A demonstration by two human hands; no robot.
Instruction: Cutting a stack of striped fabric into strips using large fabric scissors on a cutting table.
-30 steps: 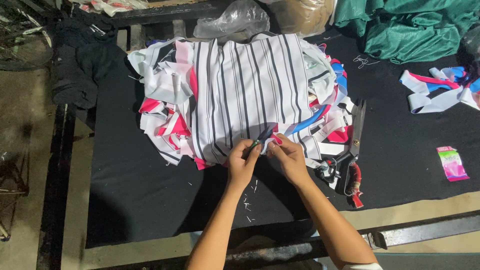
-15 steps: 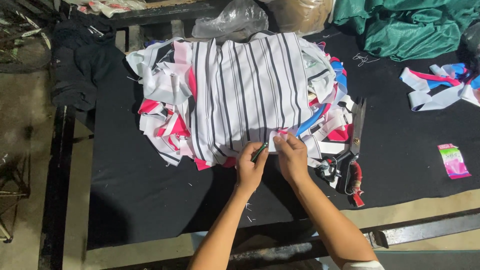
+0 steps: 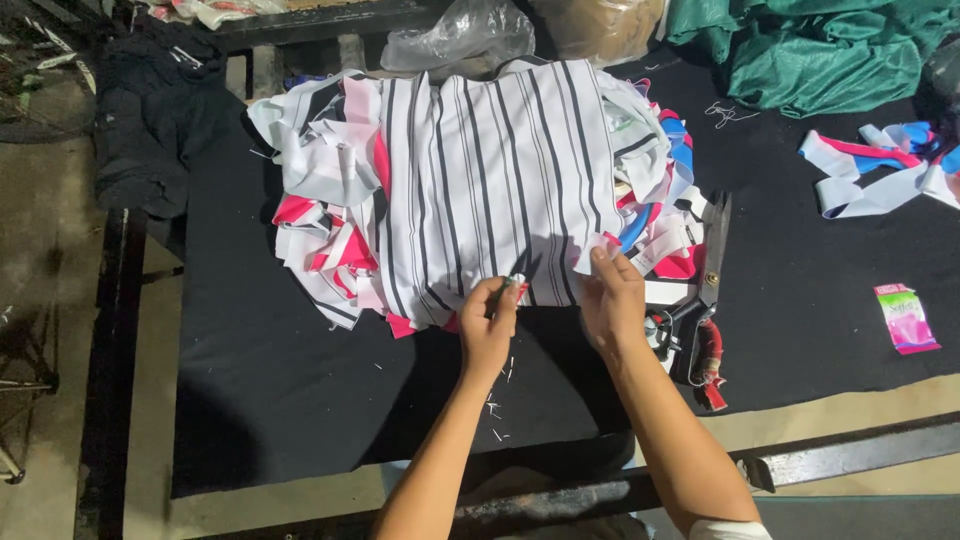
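Both hands (image 3: 550,315) pinch the striped cloth's (image 3: 500,180) near edge, seemingly.

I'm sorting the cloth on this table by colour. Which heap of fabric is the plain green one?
The green cloth bunched at the table's far right corner. The big pile by the hands is striped white with pink scraps; the strips are white, pink and blue.

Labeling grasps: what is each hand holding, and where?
Right hand pinches the near edge of the striped cloth. Left hand grips a small tool at that edge; its kind cannot be told.

hands (image 3: 550,315) now apart — left (small snips) withdrawn from striped fabric (image 3: 500,180)
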